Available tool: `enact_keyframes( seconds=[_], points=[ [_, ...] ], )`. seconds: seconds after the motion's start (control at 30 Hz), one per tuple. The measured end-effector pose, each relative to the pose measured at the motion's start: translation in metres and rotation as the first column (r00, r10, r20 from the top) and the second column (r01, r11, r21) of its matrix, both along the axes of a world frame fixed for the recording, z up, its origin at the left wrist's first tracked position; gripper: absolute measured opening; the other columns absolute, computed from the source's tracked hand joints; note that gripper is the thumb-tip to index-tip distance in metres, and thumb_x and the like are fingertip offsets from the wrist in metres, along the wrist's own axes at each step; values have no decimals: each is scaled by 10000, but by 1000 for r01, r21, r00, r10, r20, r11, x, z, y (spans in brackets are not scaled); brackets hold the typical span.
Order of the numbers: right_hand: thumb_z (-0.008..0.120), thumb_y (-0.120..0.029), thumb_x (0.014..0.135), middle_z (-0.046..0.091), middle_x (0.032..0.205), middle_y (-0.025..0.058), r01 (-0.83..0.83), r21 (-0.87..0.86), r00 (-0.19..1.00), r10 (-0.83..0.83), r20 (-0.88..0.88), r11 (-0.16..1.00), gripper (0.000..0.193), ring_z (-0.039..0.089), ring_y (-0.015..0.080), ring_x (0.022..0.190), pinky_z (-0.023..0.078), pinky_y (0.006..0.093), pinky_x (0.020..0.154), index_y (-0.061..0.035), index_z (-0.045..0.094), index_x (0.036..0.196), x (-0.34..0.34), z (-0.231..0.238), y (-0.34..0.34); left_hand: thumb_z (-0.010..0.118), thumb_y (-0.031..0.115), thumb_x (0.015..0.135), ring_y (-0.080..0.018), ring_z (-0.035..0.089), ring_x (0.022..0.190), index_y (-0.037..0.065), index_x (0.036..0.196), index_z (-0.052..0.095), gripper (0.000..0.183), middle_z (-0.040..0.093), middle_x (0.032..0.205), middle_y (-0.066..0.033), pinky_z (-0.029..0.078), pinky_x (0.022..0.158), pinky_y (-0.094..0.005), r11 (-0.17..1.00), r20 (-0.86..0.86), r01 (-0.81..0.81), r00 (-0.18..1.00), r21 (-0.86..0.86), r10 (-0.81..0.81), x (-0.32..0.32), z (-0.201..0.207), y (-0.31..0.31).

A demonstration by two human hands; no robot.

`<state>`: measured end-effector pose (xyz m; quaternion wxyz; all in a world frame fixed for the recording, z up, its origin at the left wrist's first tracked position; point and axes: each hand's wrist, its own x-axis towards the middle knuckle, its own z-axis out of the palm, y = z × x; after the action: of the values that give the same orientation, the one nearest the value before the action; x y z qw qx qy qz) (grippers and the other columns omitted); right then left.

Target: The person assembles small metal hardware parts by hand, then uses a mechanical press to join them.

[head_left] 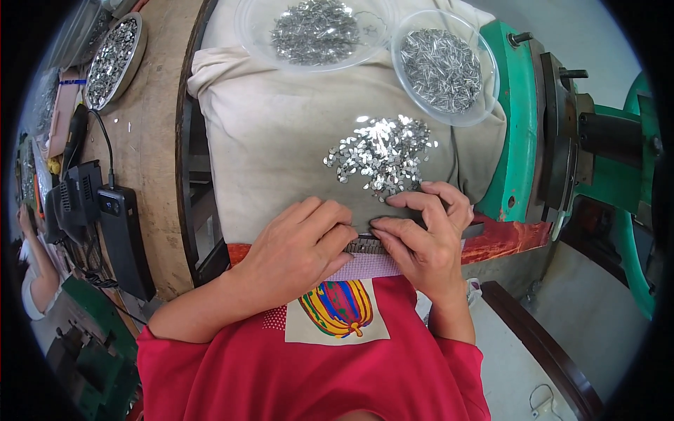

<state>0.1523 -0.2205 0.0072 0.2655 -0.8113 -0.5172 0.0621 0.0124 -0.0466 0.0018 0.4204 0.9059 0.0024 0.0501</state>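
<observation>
Left hand (305, 235), fingers curled, at the left end of a dark, slotted metal strip (364, 245) along the near edge of the cloth (263, 133); whether its fingers grip the strip cannot be told. The right hand (381, 212), thumb and forefinger apart, reaches the strip's right end, its forefinger just beside the near edge of a loose pile of shiny metal pieces (386, 151). Beyond the pile, at far right, stands a clear round tub (488, 104) of slender metal pieces.

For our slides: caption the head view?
Bare left hand and right hand at a narrow, dark, segmented strip, near piled shiny silver metal pieces on beige cloth.
</observation>
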Motion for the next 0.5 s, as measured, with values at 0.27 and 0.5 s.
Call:
enact_keyframes(
  seconds=[0.27,0.5],
  points=[
    [826,-116,628,667,1048,-50,-16,59,1000,16,1,998,226,526,265,1132,318,395,963,-171,736,828,-2,3,-2,764,94,738,-249,569,902,49,926,612,247,563,991,-58,493,788,-378,999,34,-18,999,-44,20,-2,-2,1],
    [836,-128,625,673,1018,-45,33,80,998,-29,-52,996,232,529,261,1114,331,386,957,-170,749,836,-21,0,-13,751,125,760,-246,565,901,61,913,607,219,565,988,-49,481,781,-372,1000,44,-16,999,-8,16,-2,-2,-1]
  ],
)
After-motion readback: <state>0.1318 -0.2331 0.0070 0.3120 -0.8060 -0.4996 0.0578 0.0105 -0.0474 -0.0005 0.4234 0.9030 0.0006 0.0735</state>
